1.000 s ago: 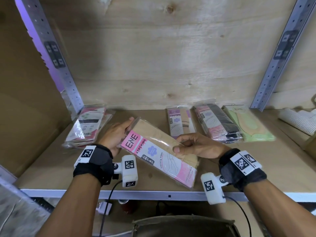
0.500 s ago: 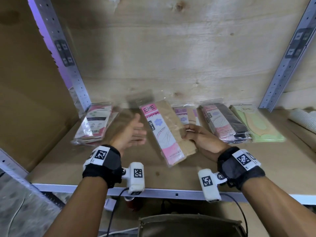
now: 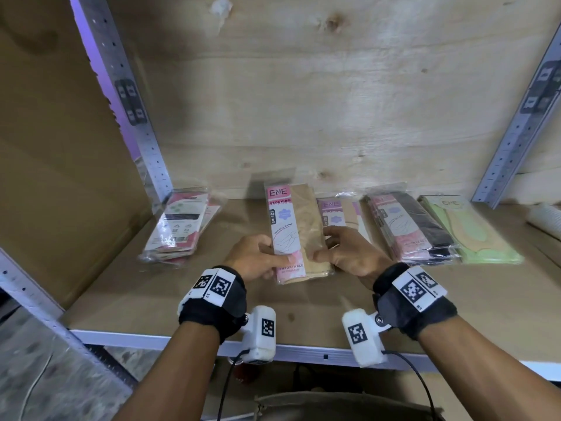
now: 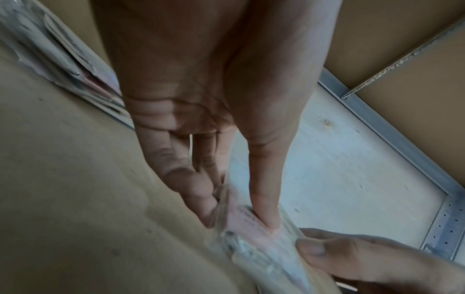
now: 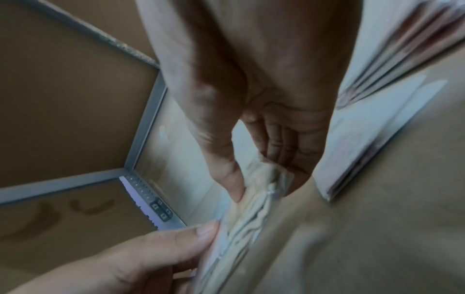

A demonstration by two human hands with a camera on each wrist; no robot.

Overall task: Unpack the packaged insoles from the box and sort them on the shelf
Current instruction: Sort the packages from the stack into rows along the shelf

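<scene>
Plywood back wall (image 3: 303,101), brown shelf (image 3: 303,311) with grey metal uprights either side. Fingers first: left hand (image 3: 253,259) has its thumb on top of the tan insole pack (image 3: 296,235) and fingers (image 4: 198,191) under its left edge, pinching it. Right hand (image 3: 349,253) does the same on the right edge, thumb (image 5: 227,179) on top and fingers curled underneath. Both wrist views show the clear wrapper squeezed between thumb and fingers. Pack is held lengthwise, pink "ENE" label to the left, tan insoles to the right, near end by the palms, far end pointing at the back wall. Whether its underside touches the shelf, cannot tell.

Outward: just right of it, a similar pink-label pack (image 3: 338,214) lies flat, partly hidden behind the right hand. Further right, a stack of dark insole packs (image 3: 406,226), then a green pack (image 3: 467,229) beside that. Far left, near the upright, a separate stack of red-and-white packs (image 3: 182,226), well apart from the held pack. Both wrists carry black bands with white marker tags. Below the shelf edge, the rim of a box (image 3: 334,405).
</scene>
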